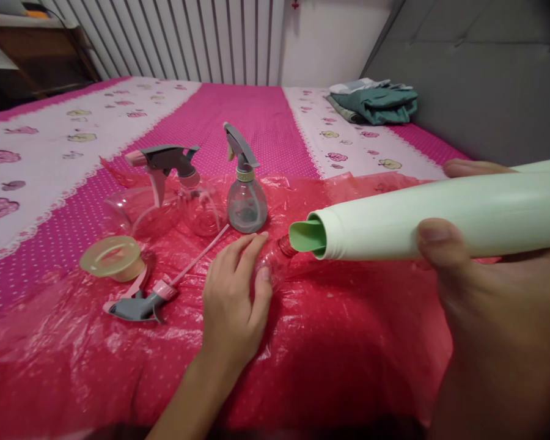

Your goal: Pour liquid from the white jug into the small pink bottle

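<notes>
My left hand (231,293) is closed round a small clear bottle (275,266), its open neck pointing up and to the right. My right hand (490,293) grips a pale green plastic bottle (380,214), tipped nearly level. A bright green spout (305,236) sticks out of its mouth and meets the clear bottle's neck; I cannot make out any liquid flowing. To the left lies a loose grey and pink spray head (140,305) with its pink tube. A pale yellow cap (114,258) rests behind it.
A grey spray bottle (247,205) stands behind my left hand. Left of it is a clear spray bottle with a grey and pink trigger head (167,162). Red plastic sheeting (339,354) covers the patterned bedspread (242,116). Folded clothes (376,104) lie at the back right.
</notes>
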A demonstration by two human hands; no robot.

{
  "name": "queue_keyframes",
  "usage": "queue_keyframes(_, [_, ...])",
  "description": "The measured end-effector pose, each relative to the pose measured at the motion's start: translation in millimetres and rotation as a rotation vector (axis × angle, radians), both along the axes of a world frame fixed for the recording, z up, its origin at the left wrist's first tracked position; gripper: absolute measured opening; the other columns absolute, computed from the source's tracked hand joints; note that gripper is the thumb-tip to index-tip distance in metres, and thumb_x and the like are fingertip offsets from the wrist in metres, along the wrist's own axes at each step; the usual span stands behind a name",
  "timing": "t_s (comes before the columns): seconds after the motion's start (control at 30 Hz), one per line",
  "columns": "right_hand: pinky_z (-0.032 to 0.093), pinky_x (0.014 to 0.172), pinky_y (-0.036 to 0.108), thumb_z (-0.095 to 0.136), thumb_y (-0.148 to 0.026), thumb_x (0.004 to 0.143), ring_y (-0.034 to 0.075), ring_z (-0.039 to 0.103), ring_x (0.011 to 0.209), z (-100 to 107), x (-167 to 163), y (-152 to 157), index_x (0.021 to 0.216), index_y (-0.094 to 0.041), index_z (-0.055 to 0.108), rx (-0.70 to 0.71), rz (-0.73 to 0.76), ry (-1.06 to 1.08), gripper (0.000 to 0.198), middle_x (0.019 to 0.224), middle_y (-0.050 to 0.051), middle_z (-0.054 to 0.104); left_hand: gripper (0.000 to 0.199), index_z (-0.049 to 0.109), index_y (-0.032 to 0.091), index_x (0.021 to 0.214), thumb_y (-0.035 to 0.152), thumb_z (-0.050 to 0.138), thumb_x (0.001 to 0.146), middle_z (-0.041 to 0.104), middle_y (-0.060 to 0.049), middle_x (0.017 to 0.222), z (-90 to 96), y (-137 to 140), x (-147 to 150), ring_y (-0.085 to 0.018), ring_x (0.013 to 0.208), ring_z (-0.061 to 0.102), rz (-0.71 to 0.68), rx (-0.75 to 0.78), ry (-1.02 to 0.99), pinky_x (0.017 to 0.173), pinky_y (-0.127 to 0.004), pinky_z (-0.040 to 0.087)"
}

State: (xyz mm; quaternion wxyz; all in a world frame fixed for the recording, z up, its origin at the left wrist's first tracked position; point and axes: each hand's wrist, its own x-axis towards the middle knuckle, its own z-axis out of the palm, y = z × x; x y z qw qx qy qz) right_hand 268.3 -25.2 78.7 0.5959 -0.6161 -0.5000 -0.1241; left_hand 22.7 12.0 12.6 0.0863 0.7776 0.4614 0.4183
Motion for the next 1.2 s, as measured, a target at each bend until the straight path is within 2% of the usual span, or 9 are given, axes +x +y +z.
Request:
queue_keyframes(0.13, [0.064,0.095,0.046,0.093,-0.053,0.065,0.029,0.075,0.108,-2,1,3,0.119,-0.019,0.081,0.048,0.033,0.055,0.065,0.125,0.011,0.075,0.04,0.061,0.021,0.147,0.029,0.043,0.112,0.069,-0.013,0.143,0.6,0,0,-0.031,0.131,0.066,0.0,0.0,0.0,0.111,-0.052,0.054])
queue_keyframes(0.33, [0.065,0.087,0.043,0.092,-0.049,0.066,0.029,0.076,0.102,-5,4,6,0.117,-0.018,0.082,0.067,0.042,0.048,0.061,0.118,0.012,0.077,0.039,0.061,0.025,0.147,0.03,0.043,0.112,0.07,-0.01,0.144,0.4,0,0,-0.031,0.132,0.066,0.006,-0.007,-0.013,0.111,-0.052,0.054])
queue_keyframes(0.47, [0.064,0.092,0.049,0.09,-0.056,0.066,0.032,0.077,0.101,-7,6,7,0.117,-0.018,0.083,-0.038,-0.06,0.101,0.065,0.113,0.012,0.077,0.039,0.061,0.022,0.147,0.03,0.042,0.113,0.07,-0.011,0.144,0.2,0,0,-0.031,0.132,0.065,0.004,0.003,-0.012,0.112,-0.051,0.053])
queue_keyframes(0.53, [0.064,0.088,0.049,0.087,-0.062,0.067,0.032,0.076,0.098,-9,6,7,0.117,-0.017,0.083,-0.106,-0.097,0.136,0.067,0.109,0.012,0.078,0.04,0.061,0.021,0.147,0.03,0.042,0.113,0.069,-0.012,0.144,0.2,0,0,-0.031,0.133,0.065,0.003,0.001,-0.008,0.112,-0.051,0.052])
queue_keyframes(0.7, [0.062,0.085,0.049,0.085,-0.074,0.06,0.032,0.075,0.096,-14,10,11,0.108,-0.014,0.082,-0.161,-0.123,0.255,0.077,0.108,0.014,0.077,0.041,0.061,0.019,0.147,0.03,0.042,0.113,0.069,-0.013,0.144,0.0,0,0,-0.032,0.132,0.065,0.0,0.004,-0.002,0.111,-0.052,0.053])
queue_keyframes(0.83, [0.058,0.074,0.046,0.086,-0.08,0.051,0.032,0.073,0.09,-18,17,13,0.104,-0.014,0.08,-0.253,-0.185,0.343,0.085,0.105,0.014,0.076,0.04,0.061,0.022,0.147,0.03,0.042,0.112,0.069,-0.012,0.144,0.2,0,0,-0.031,0.131,0.065,0.002,-0.001,0.005,0.111,-0.052,0.053])
queue_keyframes(0.97, [0.057,0.079,0.046,0.085,-0.083,0.051,0.031,0.073,0.095,-19,21,15,0.111,-0.015,0.078,-0.293,-0.154,0.386,0.091,0.109,0.014,0.076,0.04,0.061,0.023,0.147,0.03,0.042,0.113,0.069,-0.012,0.144,0.6,0,1,-0.031,0.131,0.065,0.004,-0.006,0.012,0.111,-0.051,0.053])
queue_keyframes(1.2, [0.055,0.074,0.046,0.076,-0.083,0.052,0.03,0.07,0.087,-9,10,17,0.098,-0.015,0.075,-0.347,-0.181,0.411,0.082,0.097,0.012,0.075,0.041,0.062,0.019,0.146,0.031,0.041,0.114,0.07,-0.013,0.143,0.1,0,2,-0.032,0.131,0.066,0.01,0.007,0.008,0.11,-0.051,0.052])
